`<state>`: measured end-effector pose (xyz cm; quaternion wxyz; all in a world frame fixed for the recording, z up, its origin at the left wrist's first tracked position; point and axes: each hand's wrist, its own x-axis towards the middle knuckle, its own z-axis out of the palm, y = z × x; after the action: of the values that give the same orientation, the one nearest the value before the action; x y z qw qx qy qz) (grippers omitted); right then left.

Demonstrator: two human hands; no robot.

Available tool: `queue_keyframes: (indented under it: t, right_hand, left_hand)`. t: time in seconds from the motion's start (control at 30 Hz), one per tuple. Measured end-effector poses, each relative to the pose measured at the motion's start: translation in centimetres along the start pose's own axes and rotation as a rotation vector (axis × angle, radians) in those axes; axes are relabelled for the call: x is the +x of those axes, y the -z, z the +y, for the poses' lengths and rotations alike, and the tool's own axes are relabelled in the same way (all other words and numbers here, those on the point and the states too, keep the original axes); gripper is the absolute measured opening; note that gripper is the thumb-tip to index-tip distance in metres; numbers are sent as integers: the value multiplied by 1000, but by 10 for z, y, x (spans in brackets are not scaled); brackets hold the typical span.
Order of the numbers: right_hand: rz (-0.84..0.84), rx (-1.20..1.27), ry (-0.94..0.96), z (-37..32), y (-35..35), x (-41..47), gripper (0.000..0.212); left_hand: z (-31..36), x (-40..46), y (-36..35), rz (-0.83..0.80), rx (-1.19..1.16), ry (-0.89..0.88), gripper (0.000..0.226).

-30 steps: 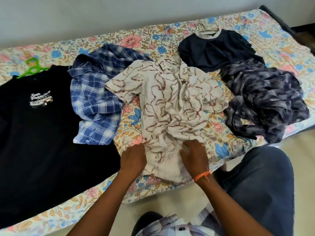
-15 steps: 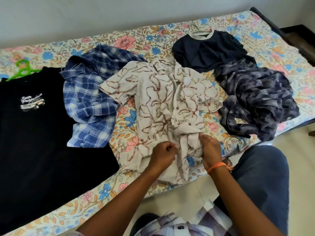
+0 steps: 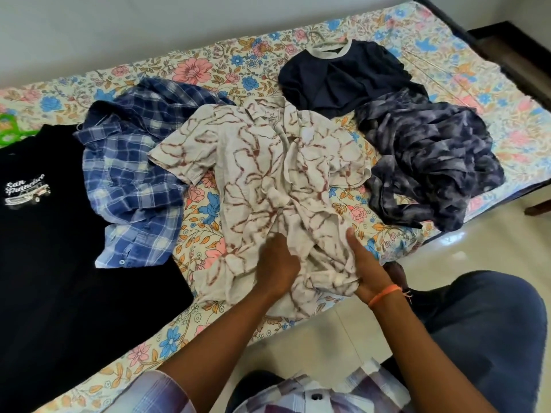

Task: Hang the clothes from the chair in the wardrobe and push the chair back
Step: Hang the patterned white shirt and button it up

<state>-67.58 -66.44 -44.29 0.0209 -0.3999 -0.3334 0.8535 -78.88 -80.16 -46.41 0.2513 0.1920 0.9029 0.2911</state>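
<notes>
Here the cream shirt (image 3: 268,177) is laid collar-away; its bunched hem is gripped by the left hand (image 3: 275,263) and the right hand (image 3: 362,263).

Bed (image 3: 208,64) with floral sheet, on it a black t-shirt (image 3: 59,248), a blue checked shirt (image 3: 134,180), a cream patterned shirt (image 3: 268,180), a navy top (image 3: 343,79), a crumpled grey-blue garment (image 3: 432,162), a green hanger (image 3: 12,132) at the left edge

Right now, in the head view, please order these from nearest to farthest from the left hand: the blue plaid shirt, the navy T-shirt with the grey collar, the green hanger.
From the left hand:
1. Blue plaid shirt, just to its left.
2. Navy T-shirt, far side of the bed, to the right.
3. Green hanger, at the far left edge.
</notes>
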Motion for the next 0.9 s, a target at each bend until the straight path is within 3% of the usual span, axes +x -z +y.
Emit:
queue_keyframes:
  t: [0.1,0.17,0.27,0.37,0.5,0.6,0.7,0.8,0.9]
  right_hand:
    - [479,-483,205,14,20,11,31]
    - [677,-691,298,19,24,11,23]
    - [626,-638,306,14,20,11,7]
    - [402,-187,187,7,19,11,8]
    - [290,145,138,2,28,13,51]
    - [290,244,144,-12,20,11,76]
    - [348,218,153,-25,15,20,35]
    - [444,93,201,-37,14,33,23]
    - [519,-113,285,-50,11,44,9]
  left_hand:
    - [-2,-9,-5,175,184,-194,38]
    - [6,-12,-9,202,186,-371,28]
    - [24,-19,-21,-63,-69,-388,24]
    - [41,-22,-28,-272,-244,-186,48]
    - [43,-17,-27,-346,-349,-148,50]
    - [39,-20,-26,-344,-249,-297,22]
    - [34,-24,-22,-205,-228,-337,37]
    - [28,-23,-11,-113,-250,-293,49]
    - [17,-19,8,-314,-311,-193,38]
